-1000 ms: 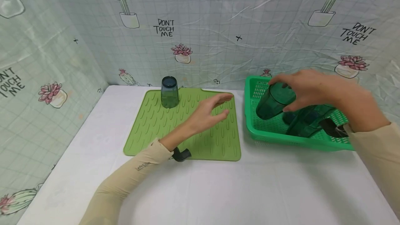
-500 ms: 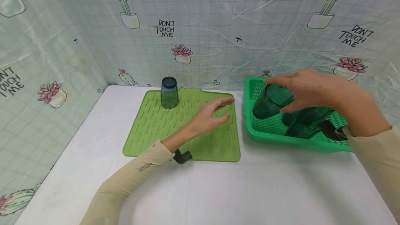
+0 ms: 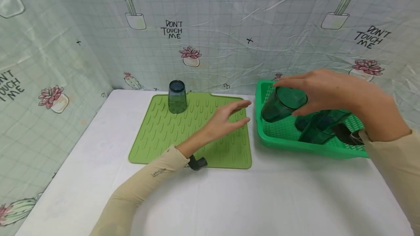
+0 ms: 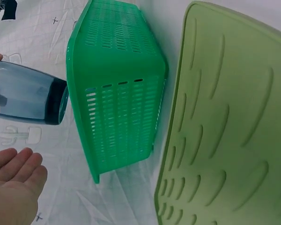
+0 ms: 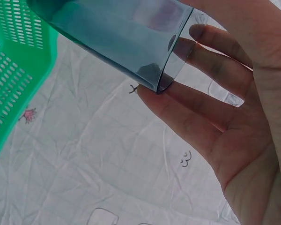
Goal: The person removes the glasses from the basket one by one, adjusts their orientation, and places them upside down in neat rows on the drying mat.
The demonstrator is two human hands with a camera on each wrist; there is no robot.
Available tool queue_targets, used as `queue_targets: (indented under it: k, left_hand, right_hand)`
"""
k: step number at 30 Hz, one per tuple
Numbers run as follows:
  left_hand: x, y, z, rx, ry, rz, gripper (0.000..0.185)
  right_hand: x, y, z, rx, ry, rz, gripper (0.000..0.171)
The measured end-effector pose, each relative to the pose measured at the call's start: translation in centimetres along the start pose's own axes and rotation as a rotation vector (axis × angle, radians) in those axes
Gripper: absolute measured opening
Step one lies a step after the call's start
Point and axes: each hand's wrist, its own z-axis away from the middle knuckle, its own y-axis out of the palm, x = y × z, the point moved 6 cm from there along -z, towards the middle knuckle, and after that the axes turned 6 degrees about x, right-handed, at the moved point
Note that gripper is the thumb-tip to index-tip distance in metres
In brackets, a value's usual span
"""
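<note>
since a second ago the right hand [image 3: 331, 92] has carried the dark green cup [image 3: 283, 104] a little toward 9 o'clock, so it now hangs over the near-left corner of the green basket [image 3: 285, 142], and the left hand [image 3: 226, 119] has slid a bit toward 3 o'clock. the right hand grips the cup by its base end, fingers curled round it. the cup is tilted, long axis running from 2 o'clock down to 8 o'clock, its mouth pointing at 8 o'clock toward the left hand. the left hand hovers wide, fingers straight, holding nothing, above the right edge of the green mat [image 3: 157, 130]. another cup [image 3: 177, 97] stands upside down at the mat's 12 o'clock edge. more cups [image 3: 319, 125] lie in the basket on the desk [image 3: 262, 199].
</note>
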Motion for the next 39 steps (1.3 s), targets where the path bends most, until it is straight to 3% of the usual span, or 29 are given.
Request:
queue_targets:
  k: [15, 27, 39]
  left_hand:
    - [0.2, 1.3, -2.4, -0.026, 0.040, 0.123, 0.070]
    - [0.9, 3.2, -4.2, -0.006, -0.022, 0.180, 0.074]
    - [0.6, 3.6, -4.6, 0.015, 0.054, 0.246, 0.073]
  right_hand:
    - [0.5, -0.8, 0.2, -0.043, -0.013, -0.009, 0.095]
    - [0.6, -1.1, 0.3, -0.067, -0.007, -0.006, 0.096]
    - [0.7, -1.2, 0.9, -0.093, -0.023, -0.033, 0.094]
